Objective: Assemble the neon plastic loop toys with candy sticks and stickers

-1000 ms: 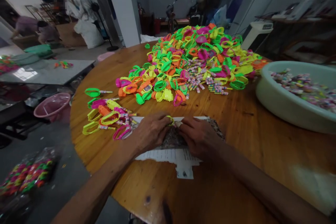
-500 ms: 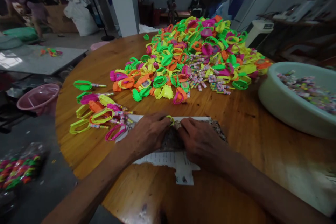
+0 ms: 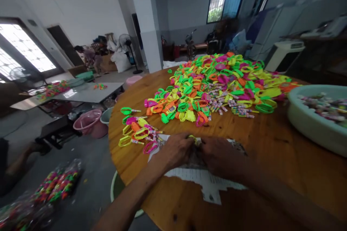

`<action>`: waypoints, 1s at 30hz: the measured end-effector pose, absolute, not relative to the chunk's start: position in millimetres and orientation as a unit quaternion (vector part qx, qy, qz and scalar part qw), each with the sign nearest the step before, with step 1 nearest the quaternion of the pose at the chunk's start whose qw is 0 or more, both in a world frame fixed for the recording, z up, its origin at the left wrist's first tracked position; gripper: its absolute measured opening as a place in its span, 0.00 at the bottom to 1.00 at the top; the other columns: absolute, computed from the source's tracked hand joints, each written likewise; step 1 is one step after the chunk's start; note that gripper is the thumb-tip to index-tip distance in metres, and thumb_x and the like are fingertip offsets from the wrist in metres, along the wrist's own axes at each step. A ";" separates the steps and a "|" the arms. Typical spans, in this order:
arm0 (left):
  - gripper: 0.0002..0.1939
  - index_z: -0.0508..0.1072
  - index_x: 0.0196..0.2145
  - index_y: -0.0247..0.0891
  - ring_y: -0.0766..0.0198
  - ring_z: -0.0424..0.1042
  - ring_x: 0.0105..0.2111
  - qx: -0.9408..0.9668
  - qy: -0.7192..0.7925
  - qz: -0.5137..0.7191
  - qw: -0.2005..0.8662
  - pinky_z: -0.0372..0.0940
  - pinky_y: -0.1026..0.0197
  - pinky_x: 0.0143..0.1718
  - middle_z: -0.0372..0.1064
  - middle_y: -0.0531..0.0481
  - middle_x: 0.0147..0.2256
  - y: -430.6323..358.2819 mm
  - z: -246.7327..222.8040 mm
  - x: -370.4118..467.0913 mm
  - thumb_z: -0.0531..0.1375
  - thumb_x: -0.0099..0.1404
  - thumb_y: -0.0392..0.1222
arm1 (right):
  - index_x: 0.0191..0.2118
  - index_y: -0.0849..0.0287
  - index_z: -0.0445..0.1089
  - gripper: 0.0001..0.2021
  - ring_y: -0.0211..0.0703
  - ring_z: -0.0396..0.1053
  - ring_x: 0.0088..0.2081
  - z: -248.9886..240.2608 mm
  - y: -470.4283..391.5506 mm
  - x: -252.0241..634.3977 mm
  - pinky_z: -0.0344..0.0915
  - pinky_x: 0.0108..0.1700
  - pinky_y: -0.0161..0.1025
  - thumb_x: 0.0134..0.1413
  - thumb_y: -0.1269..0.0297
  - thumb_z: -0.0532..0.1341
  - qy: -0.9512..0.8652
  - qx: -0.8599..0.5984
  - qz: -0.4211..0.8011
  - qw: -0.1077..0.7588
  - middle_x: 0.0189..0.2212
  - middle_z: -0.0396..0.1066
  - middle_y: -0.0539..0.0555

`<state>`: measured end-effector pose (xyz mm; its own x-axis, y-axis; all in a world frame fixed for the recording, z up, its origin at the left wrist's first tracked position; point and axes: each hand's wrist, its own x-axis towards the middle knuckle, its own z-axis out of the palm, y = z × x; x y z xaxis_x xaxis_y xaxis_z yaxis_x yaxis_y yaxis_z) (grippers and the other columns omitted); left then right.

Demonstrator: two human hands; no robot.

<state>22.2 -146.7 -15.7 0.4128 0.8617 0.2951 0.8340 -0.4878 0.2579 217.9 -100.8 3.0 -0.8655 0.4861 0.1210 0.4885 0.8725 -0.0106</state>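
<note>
My left hand (image 3: 179,148) is closed with its fingertips on a yellow plastic toy watch (image 3: 192,137), of which only a small loop shows. Right beside it, my right hand (image 3: 221,154) has its fingers curled in; whatever they grip is hidden. Both hands rest over a printed paper sheet (image 3: 211,184) with torn edges, on the round wooden table (image 3: 173,202). To the left of my left hand lies a small group of bright toy watches (image 3: 141,133), several with thin patterned sticks attached. A large heap of toy watches (image 3: 217,75) rises beyond my hands.
Loose patterned sticks (image 3: 218,99) lie at the heap's front. A pale green basin (image 3: 311,126) of such sticks stands at the right. Left of the table are a pink tub (image 3: 93,126) and clear bags of toys (image 3: 58,184) on the floor. A person (image 3: 92,57) bends far back.
The view has tilted up and turned left, so the scene sits lower and further right. Both hands stay together over the paper with the yellow loop between them.
</note>
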 end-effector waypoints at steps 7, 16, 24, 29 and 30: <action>0.11 0.73 0.36 0.38 0.59 0.72 0.41 0.672 0.696 0.238 -0.086 0.65 0.60 0.44 0.73 0.44 0.41 -155.2 32.1 -96.3 0.52 0.69 0.41 | 0.30 0.57 0.67 0.16 0.46 0.70 0.32 -1.7 -90.7 222.7 0.60 0.35 0.40 0.68 0.58 0.50 -0.912 -0.373 0.065 0.158 0.28 0.72 0.55; 0.13 0.75 0.30 0.34 0.52 0.75 0.36 0.563 0.809 0.143 -0.088 0.63 0.58 0.35 0.75 0.38 0.34 -120.4 13.9 -201.3 0.54 0.65 0.41 | 0.55 0.61 0.67 0.18 0.60 0.59 0.61 3.4 -59.3 89.7 0.57 0.59 0.57 0.60 0.66 0.59 -0.939 -0.231 -0.130 0.219 0.59 0.63 0.68; 0.13 0.75 0.38 0.34 0.56 0.74 0.40 0.605 0.775 0.174 -0.056 0.65 0.59 0.42 0.76 0.39 0.40 -95.2 -22.2 -220.3 0.52 0.67 0.43 | 0.52 0.56 0.69 0.14 0.55 0.65 0.55 -25.0 -0.3 -20.0 0.61 0.57 0.64 0.68 0.66 0.50 -0.939 -0.133 -0.256 0.189 0.56 0.68 0.60; 0.18 0.76 0.38 0.36 0.55 0.71 0.45 0.630 0.757 0.170 -0.035 0.64 0.57 0.47 0.75 0.40 0.43 -90.3 -34.8 -227.2 0.49 0.69 0.46 | 0.55 0.59 0.67 0.16 0.54 0.64 0.55 -35.7 30.7 1.4 0.55 0.62 0.65 0.64 0.67 0.54 -0.945 -0.124 -0.251 0.168 0.55 0.68 0.62; 0.19 0.76 0.37 0.36 0.54 0.71 0.45 0.632 0.755 0.172 -0.032 0.64 0.57 0.47 0.75 0.40 0.43 -90.2 -35.0 -227.1 0.48 0.69 0.46 | 0.57 0.59 0.66 0.17 0.54 0.63 0.57 -35.9 36.4 8.5 0.52 0.64 0.65 0.64 0.67 0.55 -0.946 -0.124 -0.248 0.166 0.56 0.67 0.62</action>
